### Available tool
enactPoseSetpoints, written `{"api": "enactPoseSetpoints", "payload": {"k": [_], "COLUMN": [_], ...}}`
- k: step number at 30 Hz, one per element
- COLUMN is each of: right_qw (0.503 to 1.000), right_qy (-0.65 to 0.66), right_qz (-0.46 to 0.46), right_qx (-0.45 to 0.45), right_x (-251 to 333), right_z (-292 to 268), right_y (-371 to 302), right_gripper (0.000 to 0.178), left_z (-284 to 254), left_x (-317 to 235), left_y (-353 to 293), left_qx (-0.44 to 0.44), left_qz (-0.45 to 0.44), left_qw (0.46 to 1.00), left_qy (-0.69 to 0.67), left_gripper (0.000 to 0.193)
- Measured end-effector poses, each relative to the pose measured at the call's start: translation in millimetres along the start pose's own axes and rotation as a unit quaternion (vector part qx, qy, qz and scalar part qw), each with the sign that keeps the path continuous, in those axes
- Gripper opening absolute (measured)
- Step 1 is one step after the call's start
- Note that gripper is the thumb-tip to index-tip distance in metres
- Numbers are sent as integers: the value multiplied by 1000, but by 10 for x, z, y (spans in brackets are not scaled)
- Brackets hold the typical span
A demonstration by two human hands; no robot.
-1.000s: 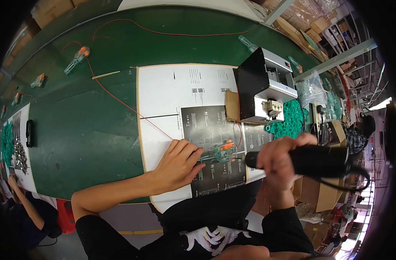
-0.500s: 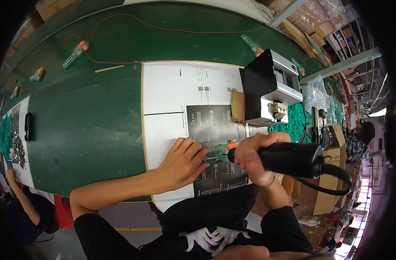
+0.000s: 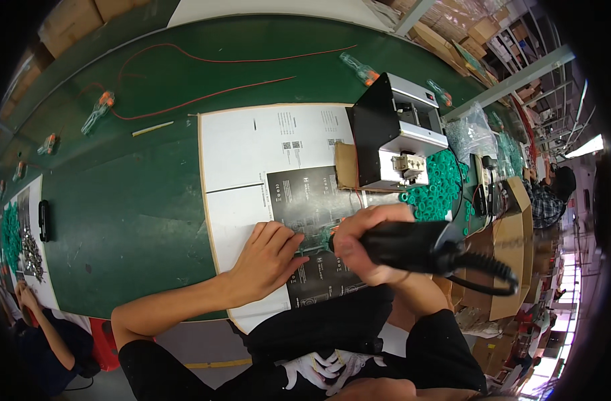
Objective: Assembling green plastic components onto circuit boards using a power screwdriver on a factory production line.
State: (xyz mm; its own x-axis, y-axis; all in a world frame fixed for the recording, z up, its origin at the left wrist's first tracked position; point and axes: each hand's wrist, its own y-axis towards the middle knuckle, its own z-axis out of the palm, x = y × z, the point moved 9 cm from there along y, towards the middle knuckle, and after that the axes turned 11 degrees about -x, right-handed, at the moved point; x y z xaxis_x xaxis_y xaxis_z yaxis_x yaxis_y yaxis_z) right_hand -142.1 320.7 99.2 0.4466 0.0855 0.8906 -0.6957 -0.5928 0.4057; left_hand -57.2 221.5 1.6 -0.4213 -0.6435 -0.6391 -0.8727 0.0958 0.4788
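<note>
My right hand (image 3: 365, 244) is closed around a black electric screwdriver (image 3: 405, 246), held nearly level with its coiled cord trailing right. Its front end is over a small clear-green plastic piece (image 3: 313, 248) with an orange part, lying above a dark printed panel. My left hand (image 3: 268, 257) has its fingers bent and closed at the left end of that piece, apparently gripping it. The screwdriver's bit and much of the piece are hidden behind my right hand.
A black and silver machine (image 3: 399, 134) stands right of the white printed sheet (image 3: 232, 147), beside a pile of green rings (image 3: 439, 184). Red wires (image 3: 205, 100) and clear-and-orange pieces (image 3: 98, 110) lie on the green bench. Another person's hands (image 3: 26, 294) are at far left.
My right hand and the screwdriver have moved left, closer to my left hand. A red wire has shifted off the white sheet's far edge. The whole view has shifted slightly.
</note>
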Motion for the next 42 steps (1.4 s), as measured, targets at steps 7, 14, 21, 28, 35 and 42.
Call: {"api": "enactPoseSetpoints", "payload": {"k": [7, 14, 21, 28, 35, 42], "right_qw": [909, 907, 943, 986, 978, 973], "right_qy": [93, -38, 84, 113, 183, 204], "right_qz": [-79, -41, -24, -18, 54, 73], "right_qx": [-398, -417, -321, -121, -91, -86], "right_x": [265, 52, 276, 320, 72, 77], "right_z": [-1561, -1686, -1079, 59, 151, 213], "right_y": [315, 486, 148, 81, 71, 52], "right_gripper": [34, 29, 34, 40, 47, 47], "left_z": [26, 2, -1, -9, -13, -118], "left_x": [-2, 73, 125, 175, 160, 133], "left_y": [42, 41, 43, -11, -21, 15], "left_qx": [2, 0, -10, -18, -12, -21], "left_qz": [-7, -20, -30, -41, -32, -39], "left_qw": [1000, 1000, 1000, 999, 999, 997], "left_qy": [4, 11, -4, -5, -12, -61], "left_gripper": [42, 40, 39, 39, 41, 37]}}
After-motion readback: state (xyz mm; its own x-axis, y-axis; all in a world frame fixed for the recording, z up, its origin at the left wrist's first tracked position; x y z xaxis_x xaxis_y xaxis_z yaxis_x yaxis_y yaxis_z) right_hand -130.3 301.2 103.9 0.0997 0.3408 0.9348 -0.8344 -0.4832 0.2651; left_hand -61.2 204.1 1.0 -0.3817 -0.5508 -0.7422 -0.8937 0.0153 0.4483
